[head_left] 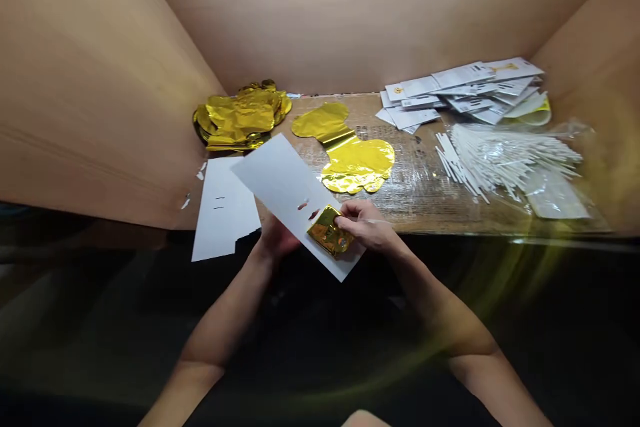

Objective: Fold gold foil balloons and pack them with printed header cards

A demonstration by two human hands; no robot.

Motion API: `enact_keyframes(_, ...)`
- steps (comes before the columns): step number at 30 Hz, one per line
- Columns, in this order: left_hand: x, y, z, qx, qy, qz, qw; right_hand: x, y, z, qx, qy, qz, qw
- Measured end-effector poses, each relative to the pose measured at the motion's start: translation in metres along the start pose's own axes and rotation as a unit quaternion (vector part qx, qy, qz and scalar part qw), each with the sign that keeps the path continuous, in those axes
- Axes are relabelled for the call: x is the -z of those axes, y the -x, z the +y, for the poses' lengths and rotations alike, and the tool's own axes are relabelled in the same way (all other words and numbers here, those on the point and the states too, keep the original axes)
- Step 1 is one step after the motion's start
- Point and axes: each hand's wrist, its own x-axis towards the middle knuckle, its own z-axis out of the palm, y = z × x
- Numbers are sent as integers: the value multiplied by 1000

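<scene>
Head view, desk (pixel 430 197): brown top boxed in by cardboard walls (pixel 350 13), with the person working at the near edge.
Stick packet (pixel 505 157): clear bag of white sticks near the right edge, well apart from the hands.
Printed cards (pixel 465 93): loose stack in the far right corner.
Foil heap (pixel 240 117): crumpled gold sheets in the far left corner.
Flat foil shape (pixel 350 153): lies mid-desk, just beyond the work.
White card (pixel 280 177): tilted up off the desk over the near edge; a second card (pixel 223 213) lies beneath it, overhanging.
Left hand (pixel 275 237): under the white card, gripping it; fingers hidden.
Right hand (pixel 367 223): closed, pinching the folded gold foil (pixel 329 230) against the card's lower end.
Risk: slick foil could spring open or slide off the sloped card if the pinch eases.
Risk: the thin card may buckle under pressure, and the overhanging second card could be knocked to the floor.
</scene>
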Motion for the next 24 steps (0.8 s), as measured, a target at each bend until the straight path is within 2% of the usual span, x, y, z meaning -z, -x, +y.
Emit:
enact_keyframes(3, -4, -22, -5, 76, -144, -101, 981, 19, 10, 4, -16, 112, 19, 993)
enact_keyframes(5, -14, -29, -7, 108, -219, -146, 959, 29, 16, 4, -22, 121, 14, 992)
enact_keyframes(7, -27, -30, -5, 122, -280, -178, 935, 38, 23, 5, -18, 66, -15, 998)
enact_keyframes(10, -41, -30, 1, 97, -379, -212, 896, 54, 36, 7, -19, -50, -57, 997)
enact_keyframes(12, -45, -34, 5, 74, -413, -229, 878, 62, 42, 12, -40, -112, -43, 992)
enact_keyframes(14, -48, -43, 4, 50, -426, -232, 873, 61, 46, 20, -51, -148, -25, 987)
enact_keyframes(16, -53, -53, -4, 6, -395, -186, 899, 51, 46, 29, -31, -159, 11, 987)
enact_keyframes(18, -63, -61, -20, -38, -304, -111, 945, 40, 41, 39, 2, -160, 79, 984)
enact_keyframes(20, -73, -65, -40, -75, -201, -49, 975, 42, 31, 47, 22, -131, 145, 980)
enact_keyframes(22, -80, -66, -58, -92, -141, -20, 986, 65, 21, 54, 9, -26, 202, 979)
enact_keyframes(23, -82, -67, -66, -92, -125, -10, 988, 84, 17, 57, -13, 57, 240, 969)
enact_keyframes(24, -82, -67, -71, -85, -113, -1, 990, 106, 13, 60, -46, 151, 287, 945)
